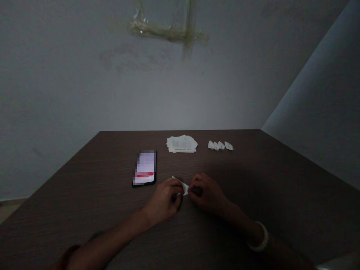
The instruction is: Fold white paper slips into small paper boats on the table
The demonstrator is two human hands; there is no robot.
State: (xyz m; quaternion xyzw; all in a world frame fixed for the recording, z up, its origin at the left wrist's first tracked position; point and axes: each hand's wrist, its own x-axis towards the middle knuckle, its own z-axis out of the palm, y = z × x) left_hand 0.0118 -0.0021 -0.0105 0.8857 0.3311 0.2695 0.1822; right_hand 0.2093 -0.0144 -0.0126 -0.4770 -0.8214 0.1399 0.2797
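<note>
A small piece of folded white paper (185, 188) lies between my two hands, low over the table. My left hand (168, 194) is closed on its left part, and the fingers cover much of it. At its right corner, the fingertips of my right hand (206, 193) are pinched together on the paper. Beyond my hands is a stack of printed paper sheets (182, 144). Several small folded paper pieces (216, 145) sit in a row to the right of that stack.
A phone (144, 168) with a lit, partly blurred screen lies left of my hands. Everything rests on a dark brown table (92, 168). Its far edge meets a grey wall (180, 93), and another wall (317, 112) runs along the right side.
</note>
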